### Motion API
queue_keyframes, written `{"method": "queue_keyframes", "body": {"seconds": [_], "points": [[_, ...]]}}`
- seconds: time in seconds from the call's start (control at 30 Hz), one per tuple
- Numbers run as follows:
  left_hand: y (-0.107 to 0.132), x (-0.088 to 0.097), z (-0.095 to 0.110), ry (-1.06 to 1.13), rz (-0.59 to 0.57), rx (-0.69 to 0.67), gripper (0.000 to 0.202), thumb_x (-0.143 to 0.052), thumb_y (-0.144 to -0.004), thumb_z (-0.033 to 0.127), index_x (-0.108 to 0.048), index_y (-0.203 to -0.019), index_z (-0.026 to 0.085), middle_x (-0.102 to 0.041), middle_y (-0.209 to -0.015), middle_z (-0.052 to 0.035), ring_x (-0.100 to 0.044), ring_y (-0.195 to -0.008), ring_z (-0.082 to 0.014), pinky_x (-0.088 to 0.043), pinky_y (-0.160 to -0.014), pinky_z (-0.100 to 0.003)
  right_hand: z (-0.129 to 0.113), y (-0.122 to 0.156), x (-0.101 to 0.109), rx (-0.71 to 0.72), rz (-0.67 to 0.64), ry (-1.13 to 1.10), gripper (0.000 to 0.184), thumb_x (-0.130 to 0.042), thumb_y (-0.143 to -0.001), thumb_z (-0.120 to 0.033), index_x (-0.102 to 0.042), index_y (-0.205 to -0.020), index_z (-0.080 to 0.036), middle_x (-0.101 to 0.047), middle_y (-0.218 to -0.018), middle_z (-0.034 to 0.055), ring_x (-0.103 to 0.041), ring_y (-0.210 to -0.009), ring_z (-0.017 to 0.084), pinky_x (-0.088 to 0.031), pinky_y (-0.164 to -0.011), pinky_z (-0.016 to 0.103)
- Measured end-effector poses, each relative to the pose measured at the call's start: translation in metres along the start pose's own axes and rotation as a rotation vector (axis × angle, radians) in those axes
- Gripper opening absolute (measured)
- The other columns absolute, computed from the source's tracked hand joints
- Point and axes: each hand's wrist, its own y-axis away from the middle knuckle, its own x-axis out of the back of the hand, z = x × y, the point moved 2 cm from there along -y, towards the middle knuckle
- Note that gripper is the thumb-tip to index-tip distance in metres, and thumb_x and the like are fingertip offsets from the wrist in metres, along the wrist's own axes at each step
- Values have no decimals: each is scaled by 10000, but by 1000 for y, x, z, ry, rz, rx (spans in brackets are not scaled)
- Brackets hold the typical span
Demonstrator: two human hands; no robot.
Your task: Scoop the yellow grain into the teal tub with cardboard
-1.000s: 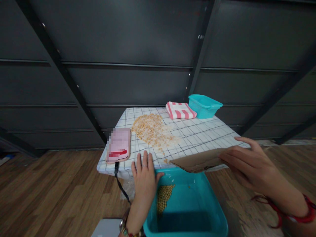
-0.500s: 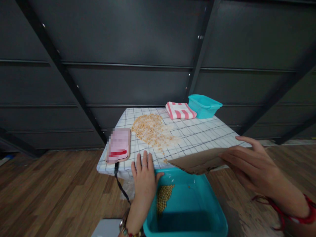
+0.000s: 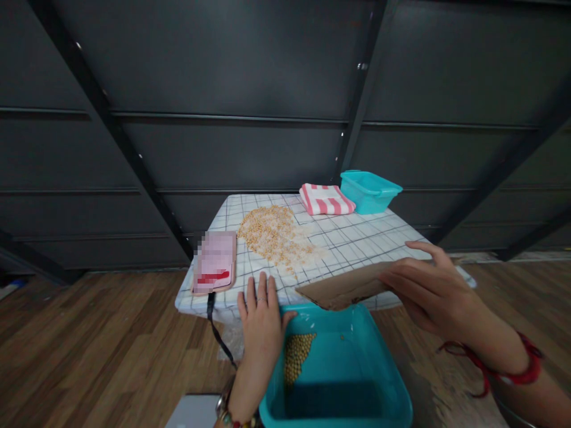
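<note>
My right hand (image 3: 428,288) grips a piece of brown cardboard (image 3: 343,286) by its right end, above the far rim of a large teal basin (image 3: 392,368). The cardboard's left tip hangs over the table's front edge. My left hand (image 3: 263,324) lies with fingers spread on the table edge, its thumb at the basin's rim. Inside the basin, at the left, sits a small heap of yellowish beans (image 3: 297,356). A wide spread of pale beans (image 3: 270,229) mixed with white powder covers the left middle of the checked tablecloth (image 3: 357,238).
A pink phone (image 3: 216,255) with a black strap (image 3: 218,336) lies at the table's left. Toward the back are a folded red-and-white striped towel (image 3: 325,199) and a smaller turquoise basket (image 3: 368,193). A dark panelled wall (image 3: 232,65) stands behind.
My right hand and the cardboard have shifted a little to the left. The left hand, basin and beans look unchanged.
</note>
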Motion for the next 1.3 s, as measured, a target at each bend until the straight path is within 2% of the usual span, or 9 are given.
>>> {"method": "queue_keyframes", "body": {"seconds": [0.27, 0.67, 0.97, 1.2, 1.3], "points": [[-2, 6, -1, 39, -67, 16, 593, -609, -770, 379, -504, -1290, 112, -501, -1376, -167, -418, -1276, -370, -356, -1019, -547, -6, 1, 2, 6, 39, -36, 310, -416, -781, 18, -537, -990, -176, -641, -773, 9, -587, -703, 145, -384, -944, 478], [2, -1, -1, -5, 15, -26, 604, -572, -797, 419, -484, -1303, 101, -496, -1370, -203, -407, -1277, -391, -328, -1017, -603, -1, -2, -1, 2, 0, -4, 277, -414, -792, 11, -529, -981, -156, -631, -767, 17, -562, -659, 136, -384, -935, 471], [1, 0, 0, 2, -26, 6, 604, -592, -790, 400, -485, -1303, 100, -489, -1376, -204, -398, -1288, -378, -315, -1038, -586, -2, 2, 6, 9, -4, -4, 287, -415, -778, 14, -537, -980, -148, -637, -780, 30, -570, -676, 146, -374, -941, 491], [-1, 2, -2, 51, -44, 18, 689, -592, -757, 533, -493, -1300, 121, -497, -1373, -192, -407, -1282, -372, -336, -1030, -576, -4, 0, 10, -10, -7, -3, 301, -395, -767, 27, -539, -961, -153, -642, -764, 22, -597, -687, 141, -378, -949, 467], [-1, 1, -2, 36, -28, 13, 656, -574, -779, 511, -496, -1298, 117, -501, -1370, -189, -408, -1281, -375, -336, -1030, -580, -5, 0, 12, -9, -5, 3, 289, -400, -785, 22, -547, -955, -162, -647, -756, 19, -600, -693, 140, -381, -961, 462]]}}
